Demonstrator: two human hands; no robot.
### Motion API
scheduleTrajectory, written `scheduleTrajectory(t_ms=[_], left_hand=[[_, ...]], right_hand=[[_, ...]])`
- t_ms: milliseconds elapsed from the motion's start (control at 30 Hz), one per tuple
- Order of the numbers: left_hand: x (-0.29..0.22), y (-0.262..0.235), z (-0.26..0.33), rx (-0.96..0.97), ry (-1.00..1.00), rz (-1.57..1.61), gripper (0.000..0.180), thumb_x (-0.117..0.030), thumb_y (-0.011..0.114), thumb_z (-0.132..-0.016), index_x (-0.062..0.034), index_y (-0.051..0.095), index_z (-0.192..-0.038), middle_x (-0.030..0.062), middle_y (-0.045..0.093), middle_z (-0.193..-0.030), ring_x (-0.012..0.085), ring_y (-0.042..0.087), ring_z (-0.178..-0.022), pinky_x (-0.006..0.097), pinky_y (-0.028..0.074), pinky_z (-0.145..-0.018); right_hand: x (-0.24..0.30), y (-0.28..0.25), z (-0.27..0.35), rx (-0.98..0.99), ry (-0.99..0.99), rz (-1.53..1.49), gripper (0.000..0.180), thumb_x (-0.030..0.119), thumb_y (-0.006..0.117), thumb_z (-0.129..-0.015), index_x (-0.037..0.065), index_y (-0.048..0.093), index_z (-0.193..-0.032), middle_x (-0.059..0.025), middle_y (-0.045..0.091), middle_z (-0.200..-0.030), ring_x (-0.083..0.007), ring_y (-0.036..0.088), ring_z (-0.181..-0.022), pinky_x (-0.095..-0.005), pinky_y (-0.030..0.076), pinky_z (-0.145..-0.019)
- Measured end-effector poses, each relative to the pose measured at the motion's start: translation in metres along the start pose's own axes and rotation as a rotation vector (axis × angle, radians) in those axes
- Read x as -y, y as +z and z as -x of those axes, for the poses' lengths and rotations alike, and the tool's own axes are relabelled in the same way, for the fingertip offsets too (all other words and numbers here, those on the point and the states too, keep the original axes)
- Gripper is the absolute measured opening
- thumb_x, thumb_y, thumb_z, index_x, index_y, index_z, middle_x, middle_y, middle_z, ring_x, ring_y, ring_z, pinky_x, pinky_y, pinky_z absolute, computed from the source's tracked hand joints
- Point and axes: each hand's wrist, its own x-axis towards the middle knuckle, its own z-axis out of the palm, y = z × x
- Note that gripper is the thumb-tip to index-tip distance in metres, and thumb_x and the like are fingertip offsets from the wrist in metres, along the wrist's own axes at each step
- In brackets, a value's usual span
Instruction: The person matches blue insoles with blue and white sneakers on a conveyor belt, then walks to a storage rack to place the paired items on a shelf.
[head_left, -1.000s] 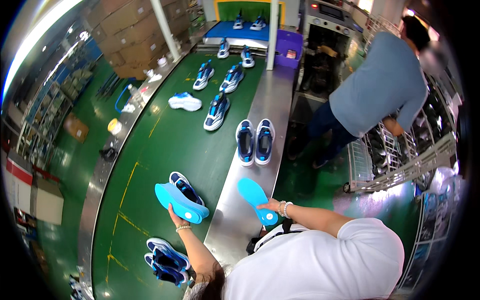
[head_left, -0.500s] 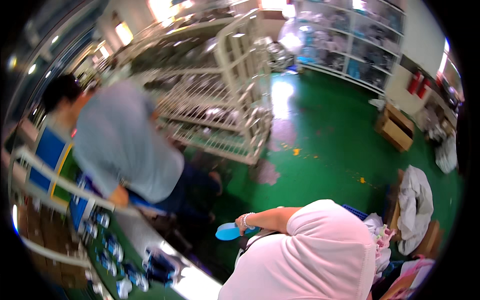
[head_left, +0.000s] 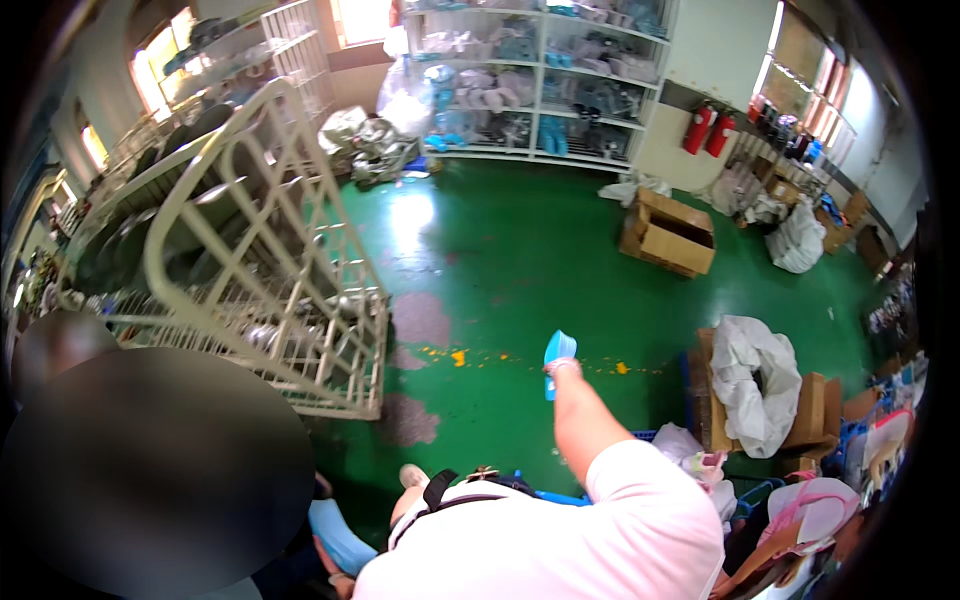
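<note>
My right hand (head_left: 563, 367), bracelet at the wrist, reaches forward over the floor, closed round the middle of a light blue shoe sole (head_left: 560, 347). The sole sticks out on both sides of the fingers. At the lower left edge, my left hand (head_left: 333, 572) shows only in part, its fingers bent against the edge of another light blue, sole-shaped piece (head_left: 343, 537). The far end of that piece is hidden behind a person's blurred head (head_left: 150, 470) close on my left.
A white wire rack cart (head_left: 330, 330) holding dark shoe-like pieces stands at the left. Stocked shelves (head_left: 540, 160) line the back. A cardboard box (head_left: 667, 240) sits on the green floor (head_left: 480, 270). Nearer right are a white sack (head_left: 755, 385) and pink-strapped sandals (head_left: 815, 505).
My view has swung right, away from the bench. My right arm now stretches forward with the blue sole instead of pointing left. My left hand and its blue piece have come into view.
</note>
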Motion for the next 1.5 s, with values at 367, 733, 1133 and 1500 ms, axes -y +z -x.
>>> scheduleTrajectory(t_ms=[367, 733, 1133, 1500], left_hand=[[0.001, 0.131, -0.206, -0.112, -0.418, -0.333, 0.067, -0.047, 0.050, -0.073, -0.0021, 0.034, -0.120, 0.0138, 0.045, -0.114, 0.0303, 0.047, -0.099, 0.044, 0.038, -0.086], [0.018, 0.503, -0.371, 0.582, -0.590, -0.425, 0.067, -0.051, 0.052, -0.071, -0.0075, 0.036, -0.120, 0.0113, 0.048, -0.111, 0.0289, 0.048, -0.099, 0.045, 0.039, -0.084], [0.124, 0.625, -0.430, 0.125, -0.556, -0.236, 0.072, -0.053, 0.058, -0.064, -0.0129, 0.037, -0.119, 0.0096, 0.045, -0.116, 0.0297, 0.044, -0.103, 0.049, 0.034, -0.087], [0.146, 0.692, -0.518, 0.131, -0.615, -0.055, 0.067, -0.049, 0.062, -0.063, -0.0131, 0.041, -0.115, 0.0073, 0.048, -0.112, 0.0287, 0.046, -0.100, 0.047, 0.035, -0.086]], right_hand=[[0.094, 0.026, 0.085, 0.789, -0.062, -0.776, 0.053, 0.032, 0.068, -0.066, 0.003, 0.049, -0.106, -0.0087, 0.059, -0.090, -0.0189, 0.058, -0.071, -0.0330, 0.048, -0.070], [-0.171, -0.024, -0.074, 0.130, 0.225, -1.141, 0.059, 0.038, 0.067, -0.062, 0.004, 0.051, -0.107, -0.0102, 0.056, -0.100, -0.0230, 0.055, -0.084, -0.0398, 0.043, -0.076], [0.091, -0.331, -0.143, 0.052, 0.230, -0.264, 0.057, 0.041, 0.068, -0.057, 0.004, 0.057, -0.098, -0.0143, 0.056, -0.100, -0.0239, 0.057, -0.087, -0.0391, 0.046, -0.073], [0.267, -0.455, -0.371, -0.001, -0.022, -0.742, 0.060, 0.038, 0.070, -0.059, -0.001, 0.052, -0.101, -0.0144, 0.057, -0.096, -0.0231, 0.057, -0.082, -0.0368, 0.046, -0.075]])
